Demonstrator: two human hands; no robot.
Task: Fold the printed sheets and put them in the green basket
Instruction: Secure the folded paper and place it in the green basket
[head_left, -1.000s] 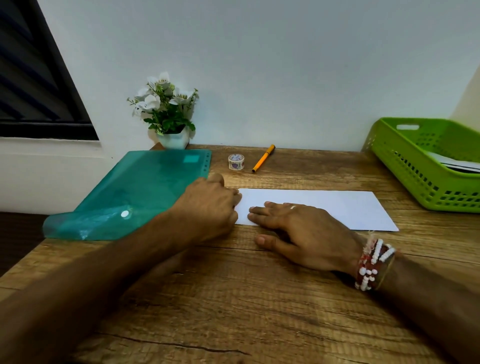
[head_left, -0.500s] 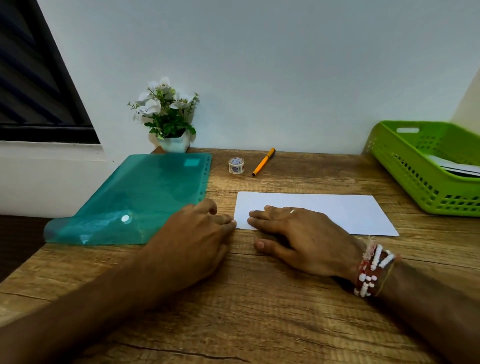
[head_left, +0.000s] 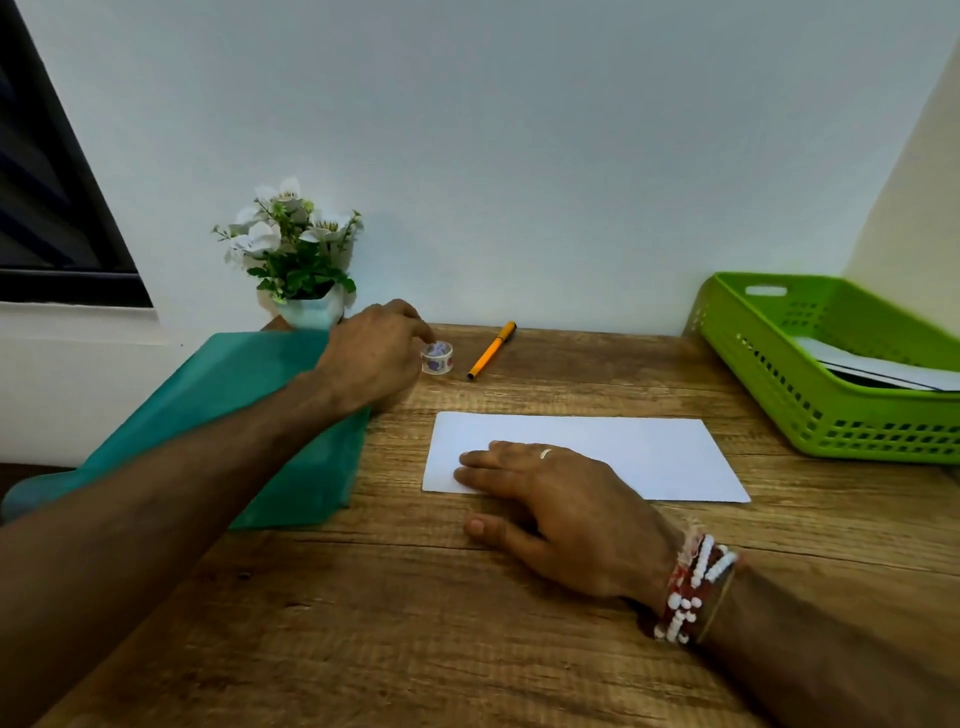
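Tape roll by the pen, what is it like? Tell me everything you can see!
The tape roll is small and round, a short ring lying flat with its hole facing up. It looks whitish, with little purple and red prints on its band. It sits on the wooden table near the back wall, just left of the orange pen and apart from it. The left hand reaches it, with fingertips touching its left rim. Whether they pinch it cannot be told.

The sheet (head_left: 649, 452) lies on the table (head_left: 415, 623) between folder (head_left: 306, 483) at left and basket (head_left: 841, 415) at right, tape (head_left: 438, 358) and pen (head_left: 491, 351) behind it.
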